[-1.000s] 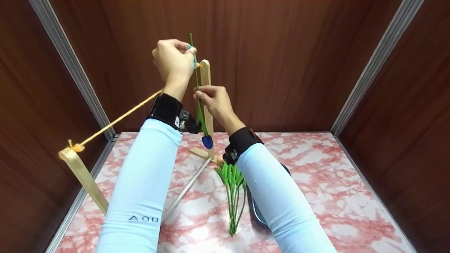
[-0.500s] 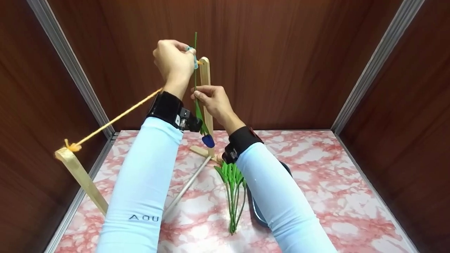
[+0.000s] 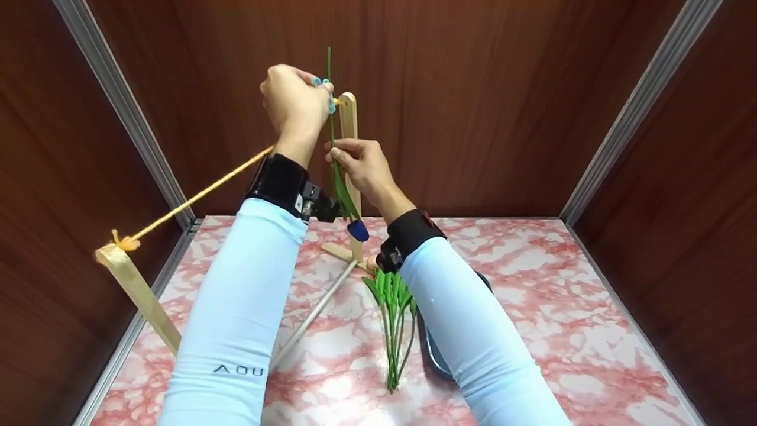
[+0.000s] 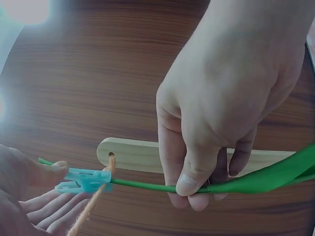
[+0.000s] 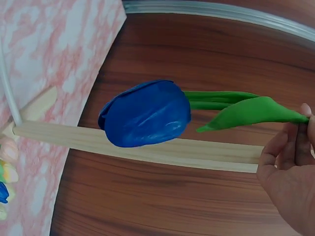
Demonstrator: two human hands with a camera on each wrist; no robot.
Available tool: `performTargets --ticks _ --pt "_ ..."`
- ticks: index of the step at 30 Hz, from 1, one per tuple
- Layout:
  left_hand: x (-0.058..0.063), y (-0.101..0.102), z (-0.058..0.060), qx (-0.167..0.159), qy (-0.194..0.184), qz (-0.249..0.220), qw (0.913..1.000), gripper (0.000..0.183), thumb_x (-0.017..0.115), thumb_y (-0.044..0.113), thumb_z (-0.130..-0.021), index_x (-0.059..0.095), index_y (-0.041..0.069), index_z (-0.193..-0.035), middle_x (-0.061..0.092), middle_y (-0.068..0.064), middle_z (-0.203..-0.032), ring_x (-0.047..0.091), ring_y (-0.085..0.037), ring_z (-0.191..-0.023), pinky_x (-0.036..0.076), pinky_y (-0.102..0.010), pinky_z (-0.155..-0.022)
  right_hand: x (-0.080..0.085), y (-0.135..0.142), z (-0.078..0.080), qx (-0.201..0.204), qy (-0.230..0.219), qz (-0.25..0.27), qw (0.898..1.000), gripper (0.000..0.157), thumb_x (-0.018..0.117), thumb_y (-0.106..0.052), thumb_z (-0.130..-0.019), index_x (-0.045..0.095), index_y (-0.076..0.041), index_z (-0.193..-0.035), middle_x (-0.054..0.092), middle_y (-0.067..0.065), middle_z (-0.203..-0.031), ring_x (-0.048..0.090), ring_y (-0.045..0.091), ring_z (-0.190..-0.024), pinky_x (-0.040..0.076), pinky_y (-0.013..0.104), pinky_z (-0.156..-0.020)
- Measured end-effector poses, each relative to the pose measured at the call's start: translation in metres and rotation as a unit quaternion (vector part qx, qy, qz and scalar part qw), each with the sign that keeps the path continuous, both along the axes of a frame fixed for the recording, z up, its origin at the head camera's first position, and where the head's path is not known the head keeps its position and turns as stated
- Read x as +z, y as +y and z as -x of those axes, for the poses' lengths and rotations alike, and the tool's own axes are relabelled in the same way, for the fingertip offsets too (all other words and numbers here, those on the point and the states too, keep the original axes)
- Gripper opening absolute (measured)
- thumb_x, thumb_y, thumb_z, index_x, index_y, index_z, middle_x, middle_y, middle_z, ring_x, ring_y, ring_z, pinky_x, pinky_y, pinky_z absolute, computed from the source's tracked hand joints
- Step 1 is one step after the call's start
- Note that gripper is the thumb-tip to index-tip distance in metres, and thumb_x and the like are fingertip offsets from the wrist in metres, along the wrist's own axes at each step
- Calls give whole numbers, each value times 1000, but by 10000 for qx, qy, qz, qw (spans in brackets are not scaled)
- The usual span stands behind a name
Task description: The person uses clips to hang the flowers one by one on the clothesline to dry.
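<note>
A blue artificial tulip (image 5: 145,115) hangs head down beside the far wooden post (image 3: 350,124). My right hand (image 3: 369,168) pinches its green stem just above the leaves, between thumb and fingers. Higher up, my left hand (image 3: 295,103) pinches a light-blue clothespin (image 4: 88,179) by its handles. In the left wrist view the clothespin lies along the stem (image 4: 142,185), at the orange yarn (image 4: 91,206) close to the post's hole. The stem's bare end sticks up past my left fingers in the head view.
A near wooden post (image 3: 139,296) carries the yarn's other knotted end. A pale rod (image 3: 313,316) runs low between the posts. Several green-stemmed tulips (image 3: 391,331) lie on the pink marbled table (image 3: 568,331), beside a dark blue tray (image 3: 434,352) partly under my right sleeve.
The stem has swung a little, its top end shifting right and the blue bloom moving slightly right and up. Both hands keep their holds, and the view has shifted slightly.
</note>
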State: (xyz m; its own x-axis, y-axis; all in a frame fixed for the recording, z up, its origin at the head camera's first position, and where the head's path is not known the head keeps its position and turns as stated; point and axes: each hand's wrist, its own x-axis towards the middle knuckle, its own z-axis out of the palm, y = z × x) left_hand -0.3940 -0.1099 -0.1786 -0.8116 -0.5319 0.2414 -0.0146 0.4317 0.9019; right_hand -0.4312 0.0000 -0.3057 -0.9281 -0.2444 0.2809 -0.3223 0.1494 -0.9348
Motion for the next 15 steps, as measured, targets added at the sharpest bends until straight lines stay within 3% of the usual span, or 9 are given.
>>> performTargets --ticks 6,15 --pt "0 1 1 -67 27 123 9999 2 81 16 -96 80 14 -96 84 -3 -115 80 -19 -105 62 -27 -97 0 -1 0 -58 111 -64 9999 24 64 -10 -109 80 -2 -124 82 17 -113 73 15 -105 61 30 -101" --pt "-4 2 1 -112 -112 147 9998 6 79 17 -98 77 14 -94 82 -4 -118 77 -20 -109 60 -29 -100 -1 -2 1 45 166 -2 9999 22 63 -8 -109 80 -1 -121 82 16 -111 74 15 -102 62 32 -100"
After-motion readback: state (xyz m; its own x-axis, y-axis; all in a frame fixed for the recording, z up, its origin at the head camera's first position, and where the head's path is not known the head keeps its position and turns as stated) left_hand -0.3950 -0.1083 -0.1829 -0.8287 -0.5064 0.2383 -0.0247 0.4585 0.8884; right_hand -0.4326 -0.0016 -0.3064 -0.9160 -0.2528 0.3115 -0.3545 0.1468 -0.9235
